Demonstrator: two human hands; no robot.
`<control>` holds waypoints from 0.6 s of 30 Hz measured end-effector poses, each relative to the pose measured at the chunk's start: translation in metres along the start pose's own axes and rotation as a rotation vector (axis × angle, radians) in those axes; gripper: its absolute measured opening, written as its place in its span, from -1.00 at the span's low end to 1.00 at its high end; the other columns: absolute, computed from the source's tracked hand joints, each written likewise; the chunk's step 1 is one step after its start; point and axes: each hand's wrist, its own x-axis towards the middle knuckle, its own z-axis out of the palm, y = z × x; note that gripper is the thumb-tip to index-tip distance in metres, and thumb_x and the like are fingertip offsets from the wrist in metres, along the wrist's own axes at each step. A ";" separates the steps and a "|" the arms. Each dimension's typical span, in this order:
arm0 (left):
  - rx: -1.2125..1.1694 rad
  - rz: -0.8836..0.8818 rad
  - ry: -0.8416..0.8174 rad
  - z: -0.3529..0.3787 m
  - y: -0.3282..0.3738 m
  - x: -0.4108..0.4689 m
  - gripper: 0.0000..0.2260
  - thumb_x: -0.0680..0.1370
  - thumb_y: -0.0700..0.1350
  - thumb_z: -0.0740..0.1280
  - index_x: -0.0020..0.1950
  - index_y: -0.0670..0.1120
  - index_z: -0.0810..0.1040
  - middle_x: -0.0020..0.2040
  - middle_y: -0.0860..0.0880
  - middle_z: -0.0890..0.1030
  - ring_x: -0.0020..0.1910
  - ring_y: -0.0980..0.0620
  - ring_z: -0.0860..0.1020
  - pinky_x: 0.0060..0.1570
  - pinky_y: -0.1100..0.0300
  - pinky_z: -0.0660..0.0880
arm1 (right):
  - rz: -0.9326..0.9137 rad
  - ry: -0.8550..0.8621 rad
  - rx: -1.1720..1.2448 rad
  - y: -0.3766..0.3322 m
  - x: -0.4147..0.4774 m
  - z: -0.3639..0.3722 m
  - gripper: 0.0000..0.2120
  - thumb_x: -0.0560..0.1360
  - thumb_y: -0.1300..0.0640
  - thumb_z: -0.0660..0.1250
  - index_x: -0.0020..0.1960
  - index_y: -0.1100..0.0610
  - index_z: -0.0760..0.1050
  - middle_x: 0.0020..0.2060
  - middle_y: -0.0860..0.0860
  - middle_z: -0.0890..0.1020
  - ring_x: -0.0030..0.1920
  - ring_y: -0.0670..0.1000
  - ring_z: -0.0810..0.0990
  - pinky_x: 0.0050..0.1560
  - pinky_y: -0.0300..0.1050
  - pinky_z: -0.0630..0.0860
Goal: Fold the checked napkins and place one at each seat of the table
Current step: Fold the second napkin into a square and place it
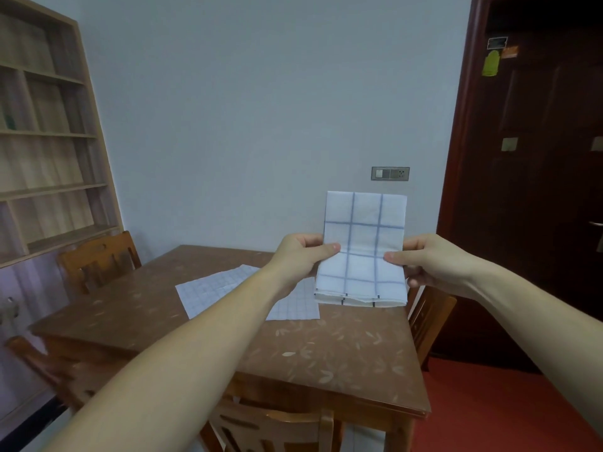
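Pale wall (244, 109), dark door (538, 190)

Two checked napkins are in sight: one folded napkin (362, 249) held up above the table (342, 350), and one flat napkin (222, 288) lying open on the table's top. One table stands in the room. Four chairs surround it: one chair (98, 259) at the table's far left corner, one (36, 363) at its left side, one (430, 318) at its right side and one (270, 425) at its near edge. Two hands, the left hand (301, 256) and the right hand (430, 261), are above the table.
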 end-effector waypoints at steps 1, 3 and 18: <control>-0.007 -0.020 -0.033 0.000 0.001 -0.001 -0.91 0.56 -0.19 0.37 -0.01 -0.17 0.66 -0.22 0.00 0.68 -0.29 0.11 0.64 -0.26 0.27 0.55 | 0.000 0.002 0.018 0.000 0.000 0.000 -0.80 0.57 0.25 0.31 0.13 0.32 0.59 -0.58 -0.09 0.48 -0.52 -0.15 0.42 -0.40 -0.27 0.38; -0.004 -0.053 -0.101 0.001 0.003 -0.004 -0.91 0.58 -0.20 0.34 0.02 -0.13 0.64 -0.23 0.03 0.69 -0.31 0.13 0.63 -0.29 0.28 0.54 | -0.001 -0.005 0.054 0.001 0.001 -0.001 -0.77 0.57 0.25 0.30 0.16 0.34 0.58 -0.57 -0.10 0.45 -0.53 -0.15 0.38 -0.41 -0.28 0.38; -0.240 -0.123 -0.038 -0.003 0.010 -0.010 -0.72 0.58 -0.36 0.18 0.01 -0.09 0.63 -0.19 -0.07 0.66 -0.36 0.03 0.60 -0.43 0.26 0.50 | -0.089 -0.035 0.215 0.002 0.004 0.006 -0.60 0.56 0.40 0.18 -0.25 0.12 0.69 -0.18 0.13 0.64 -0.06 0.18 0.46 -0.12 -0.07 0.49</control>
